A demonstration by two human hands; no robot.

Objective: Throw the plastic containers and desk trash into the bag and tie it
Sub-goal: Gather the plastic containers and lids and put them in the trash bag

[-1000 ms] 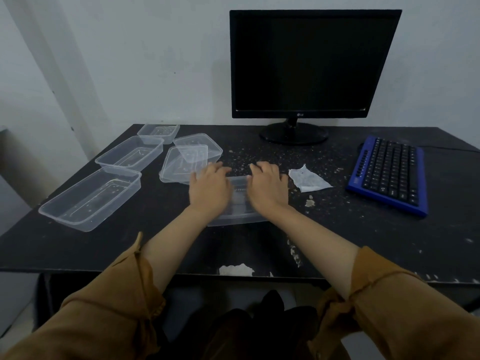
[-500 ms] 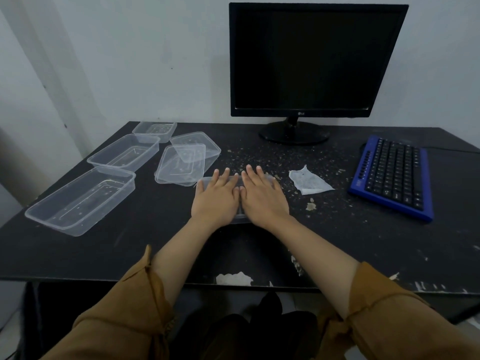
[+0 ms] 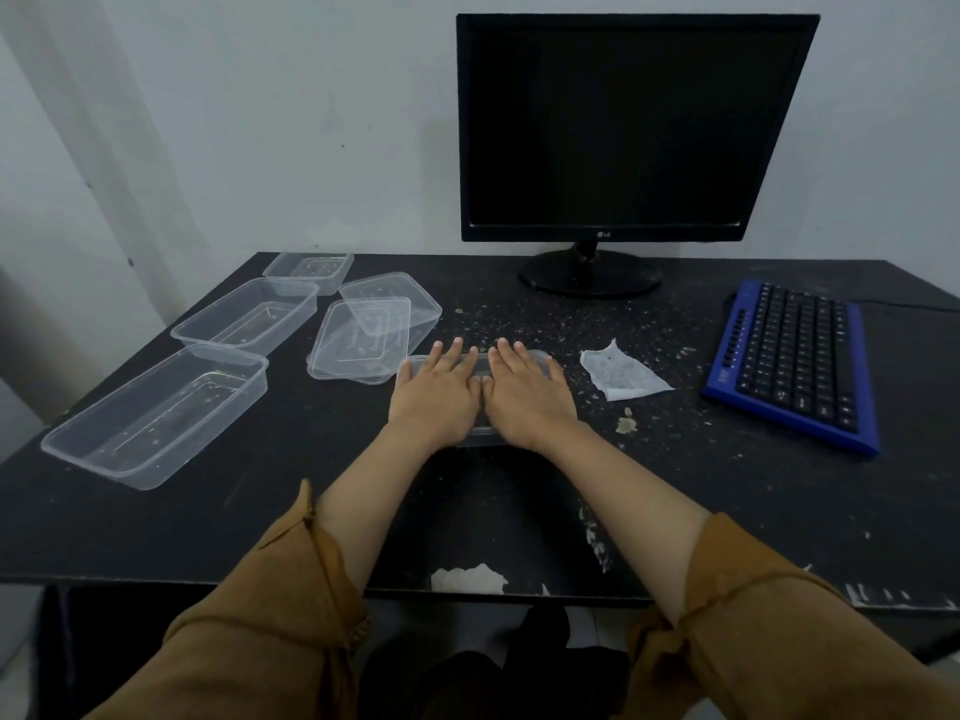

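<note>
Clear plastic container (image 3: 480, 371): lay at desk (image 3: 727, 485) centre, beneath both hands. Left hand (image 3: 436, 394), right hand (image 3: 530, 397): pressed flat on it, fingers straight, gripping nothing. Step, judged: collecting containers. Next move would need a rim grip and lift. 5 other containers (image 3: 156, 415) lay left; bag unseen.

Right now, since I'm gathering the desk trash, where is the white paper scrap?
In the head view, the white paper scrap lies flat on the desk, just right of the right hand, between it and the blue keyboard.
</note>
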